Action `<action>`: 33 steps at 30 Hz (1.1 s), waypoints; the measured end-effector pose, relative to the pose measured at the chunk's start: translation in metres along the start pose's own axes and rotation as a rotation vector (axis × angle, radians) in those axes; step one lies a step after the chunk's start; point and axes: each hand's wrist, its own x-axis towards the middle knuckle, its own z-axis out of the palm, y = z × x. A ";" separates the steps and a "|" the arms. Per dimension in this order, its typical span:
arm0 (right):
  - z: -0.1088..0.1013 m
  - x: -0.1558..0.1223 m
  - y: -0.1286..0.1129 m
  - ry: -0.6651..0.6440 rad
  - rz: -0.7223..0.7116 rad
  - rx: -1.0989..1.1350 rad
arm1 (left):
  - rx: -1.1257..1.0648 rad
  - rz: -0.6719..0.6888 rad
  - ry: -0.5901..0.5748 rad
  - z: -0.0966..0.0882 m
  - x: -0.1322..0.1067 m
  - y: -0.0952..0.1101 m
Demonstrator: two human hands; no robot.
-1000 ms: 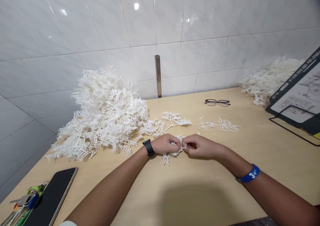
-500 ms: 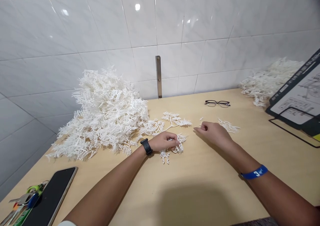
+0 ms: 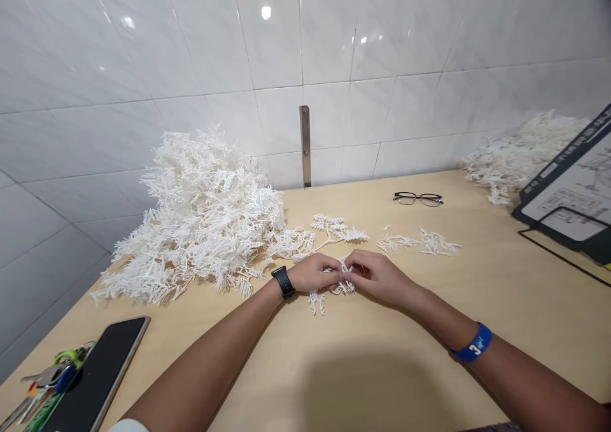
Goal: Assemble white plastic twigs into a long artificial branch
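Note:
A small white plastic branch (image 3: 319, 298) lies on the wooden table (image 3: 363, 368) between my hands. My left hand (image 3: 312, 271), with a black watch on the wrist, is closed on it from the left. My right hand (image 3: 377, 274), with a blue wristband, is closed in a pinch on its right end, fingertips meeting those of the left hand. A large heap of white plastic branches (image 3: 200, 216) rises just left of my hands. Loose pieces (image 3: 420, 242) lie beyond my right hand, and another loose sprig (image 3: 337, 227) sits behind my hands.
Glasses (image 3: 417, 198) lie near the tiled wall. A second white heap (image 3: 520, 155) sits at far right, beside a black-framed instruction sheet (image 3: 570, 193). A phone (image 3: 98, 378) and keys (image 3: 45, 384) rest at the near left corner. A metal bracket (image 3: 304, 146) is on the wall.
My right hand went out to the loose pieces on the right, then came back and pinched the branch again. My left hand stayed on the branch throughout.

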 end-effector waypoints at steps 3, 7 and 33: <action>-0.002 -0.001 0.001 0.002 -0.027 -0.009 | 0.003 -0.004 0.005 0.001 0.000 0.000; 0.000 -0.001 0.001 0.011 -0.047 -0.004 | 0.030 -0.031 0.022 0.001 -0.001 0.003; -0.045 -0.002 0.039 0.282 0.563 -0.431 | 0.020 -0.008 0.074 0.000 0.001 0.003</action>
